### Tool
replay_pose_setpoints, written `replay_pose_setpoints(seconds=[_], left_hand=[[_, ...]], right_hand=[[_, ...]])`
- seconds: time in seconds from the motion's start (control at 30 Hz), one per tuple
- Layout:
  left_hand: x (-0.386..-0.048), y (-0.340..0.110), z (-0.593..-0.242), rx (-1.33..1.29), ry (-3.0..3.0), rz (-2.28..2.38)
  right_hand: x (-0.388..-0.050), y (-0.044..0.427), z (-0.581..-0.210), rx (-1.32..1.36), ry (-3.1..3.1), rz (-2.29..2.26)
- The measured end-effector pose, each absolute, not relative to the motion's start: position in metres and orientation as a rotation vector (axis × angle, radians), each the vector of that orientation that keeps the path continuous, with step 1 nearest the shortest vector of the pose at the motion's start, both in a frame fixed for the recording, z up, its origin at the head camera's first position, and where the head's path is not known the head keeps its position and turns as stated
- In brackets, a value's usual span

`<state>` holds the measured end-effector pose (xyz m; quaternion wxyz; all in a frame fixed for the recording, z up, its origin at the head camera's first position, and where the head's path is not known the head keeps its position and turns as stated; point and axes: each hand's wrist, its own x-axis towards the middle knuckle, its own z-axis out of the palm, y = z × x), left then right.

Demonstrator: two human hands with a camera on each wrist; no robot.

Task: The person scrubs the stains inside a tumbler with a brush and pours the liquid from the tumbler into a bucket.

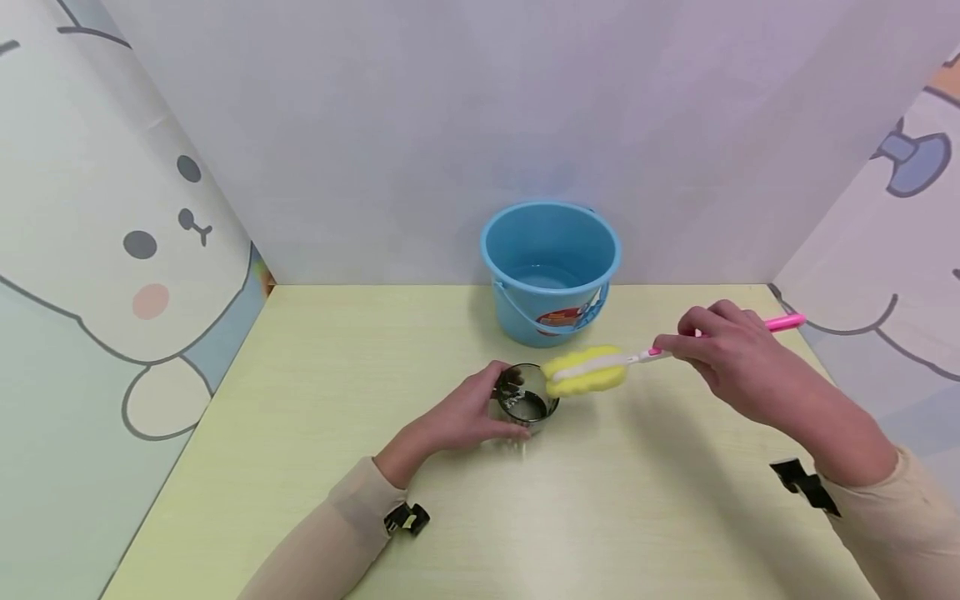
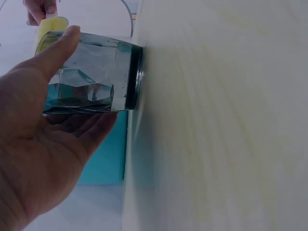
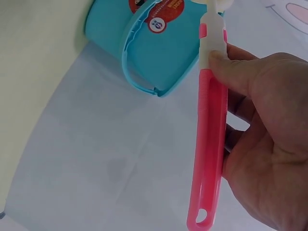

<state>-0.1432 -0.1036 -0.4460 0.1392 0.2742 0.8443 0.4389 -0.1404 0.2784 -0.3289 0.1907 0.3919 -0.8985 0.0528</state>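
Currently, the left hand [image 1: 468, 414] is gripping a smoky, faceted glass cup [image 2: 94, 72] upright on or just over the pale-yellow tabletop [image 1: 337, 358]; the right hand [image 1: 731, 360] is holding a pink-and-white-handled brush [image 3: 211, 125], its yellow sponge head [image 1: 585, 382] hovering at the cup's rim. A light-blue plastic bucket [image 1: 521, 321] is standing behind.

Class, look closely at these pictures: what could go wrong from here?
The glass may slip: droplets show on it and only the left hand grips it.
The yellow sponge head is at the glass's rim, so a hard push from the right hand might tip the glass.
The bucket stands just beyond, so a wide swing might knock it.
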Motion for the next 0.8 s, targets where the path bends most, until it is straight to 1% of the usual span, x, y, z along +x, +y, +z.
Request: replay_pose_setpoints(seconds=[0.3,0.8], left_hand=[[-0.143,-0.103,-0.445,0.797,2.430,1.276],[-0.142,-0.103,-0.444,0.771,2.437,1.269]], right_hand=[[-0.141,0.280,-0.333,1.129,-2.486,0.247],[-0.140,0.289,-0.338,1.099,-2.504,0.297]])
